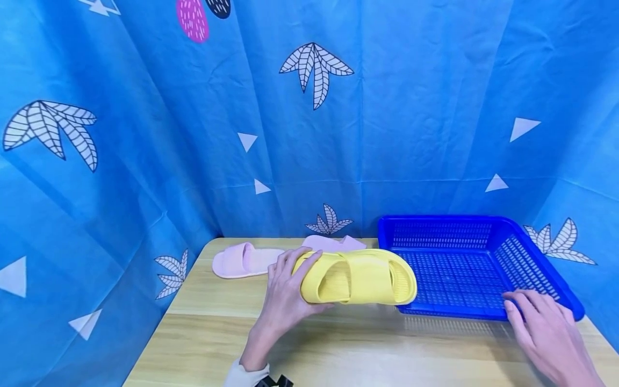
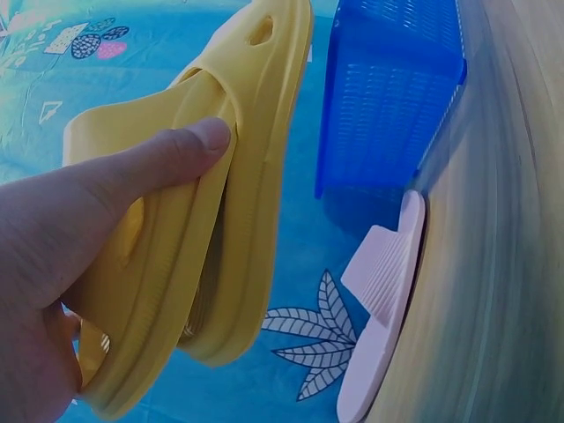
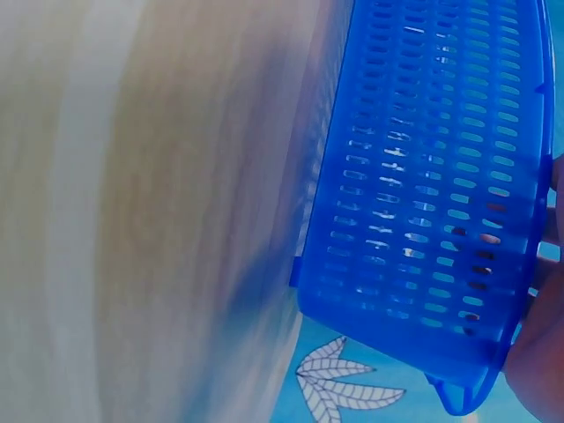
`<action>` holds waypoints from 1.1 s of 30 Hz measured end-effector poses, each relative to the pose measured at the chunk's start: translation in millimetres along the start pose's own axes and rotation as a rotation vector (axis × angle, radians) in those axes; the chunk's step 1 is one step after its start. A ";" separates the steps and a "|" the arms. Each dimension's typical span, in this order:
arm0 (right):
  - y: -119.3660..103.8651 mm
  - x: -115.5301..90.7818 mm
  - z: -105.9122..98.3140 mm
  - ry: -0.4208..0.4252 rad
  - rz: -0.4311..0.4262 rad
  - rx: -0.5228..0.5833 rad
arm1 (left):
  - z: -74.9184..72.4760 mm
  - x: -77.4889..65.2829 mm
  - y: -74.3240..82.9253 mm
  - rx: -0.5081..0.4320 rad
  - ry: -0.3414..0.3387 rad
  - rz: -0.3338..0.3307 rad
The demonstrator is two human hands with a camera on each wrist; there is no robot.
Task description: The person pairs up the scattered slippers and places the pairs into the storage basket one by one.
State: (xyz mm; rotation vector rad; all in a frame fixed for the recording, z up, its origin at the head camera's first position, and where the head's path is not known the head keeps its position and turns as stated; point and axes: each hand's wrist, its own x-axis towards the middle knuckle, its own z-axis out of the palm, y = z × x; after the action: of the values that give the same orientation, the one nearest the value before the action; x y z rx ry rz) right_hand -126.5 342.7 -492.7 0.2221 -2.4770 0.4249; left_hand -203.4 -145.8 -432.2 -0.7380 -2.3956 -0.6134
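My left hand (image 1: 289, 293) grips a pair of yellow slippers (image 1: 369, 277) by one end, held up above the table. The left wrist view shows the two slippers pressed together, one partly behind the other, with the thumb (image 2: 181, 157) across the nearer one. At the right, my right hand (image 1: 548, 330) holds the near rim of a blue plastic basket (image 1: 450, 314) close to its right corner. Through the holes in the basket wall (image 3: 414, 203), bits of the fingers show on the inner side.
A pink slipper (image 1: 246, 260) lies at the back left of the wooden table (image 1: 208, 333). A second pink slipper (image 1: 333, 243) is partly hidden behind the yellow pair. Blue patterned curtains (image 1: 411, 107) hang behind the table and at both sides.
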 end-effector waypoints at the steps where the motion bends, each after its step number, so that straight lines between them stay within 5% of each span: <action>1: 0.4 -0.1 -0.1 -0.003 -0.002 -0.007 | 0.1 0.3 0.0 0.001 0.002 0.002; 17: 1.9 -6.0 0.1 -0.087 -0.009 -0.071 | 3.4 3.2 0.8 -0.015 -0.008 -0.030; 33: 4.8 -4.6 -0.1 -0.078 -0.041 -0.084 | 12.2 18.0 9.8 -0.013 0.021 -0.012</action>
State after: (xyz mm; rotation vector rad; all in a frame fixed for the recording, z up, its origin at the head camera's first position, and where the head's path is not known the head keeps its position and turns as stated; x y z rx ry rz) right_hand -124.0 347.5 -496.5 0.2597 -2.5554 0.2995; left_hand -214.4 -125.1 -427.6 -0.7199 -2.3806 -0.6395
